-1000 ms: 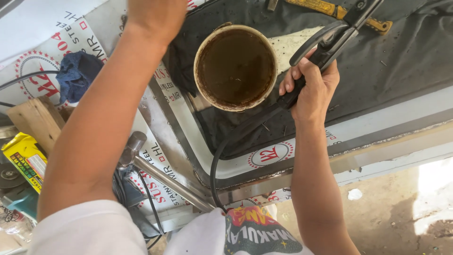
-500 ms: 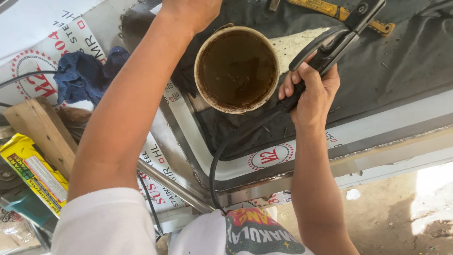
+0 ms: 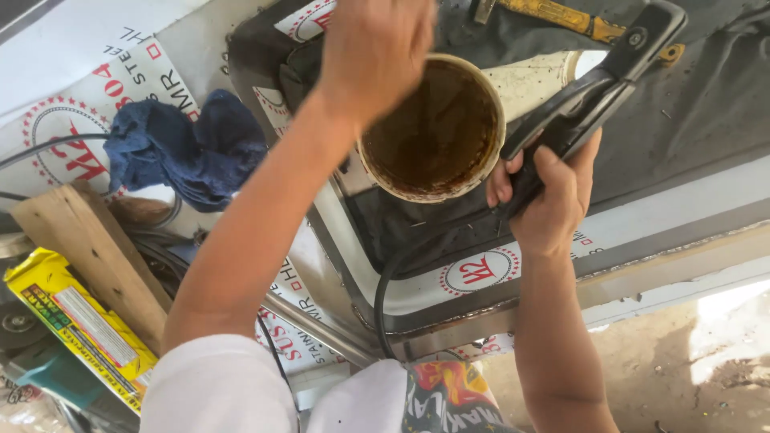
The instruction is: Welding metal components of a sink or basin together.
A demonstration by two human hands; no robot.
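Observation:
A round white bowl [image 3: 437, 132] of brown liquid sits on dark sheet metal inside a metal frame. My left hand [image 3: 377, 48] hovers over the bowl's upper-left rim with the fingers curled under. What they hold, if anything, is hidden. My right hand [image 3: 553, 188] is at the bowl's right side, closed around a black clamp-like tool handle [image 3: 593, 88] that slants up to the right. A black cable [image 3: 385, 297] runs from the handle down toward my body.
A crumpled blue cloth [image 3: 184, 152] lies left of the bowl on white printed film. A wooden block [image 3: 88, 248] and a yellow packet [image 3: 72, 321] lie at lower left. A yellow-handled hammer [image 3: 561, 14] lies at the top. Bare ground [image 3: 690, 361] shows at lower right.
My left hand has drawn back from beyond the bowl to over its rim. The view shifted, showing more of the blue cloth. My right hand kept its grip on the black handle.

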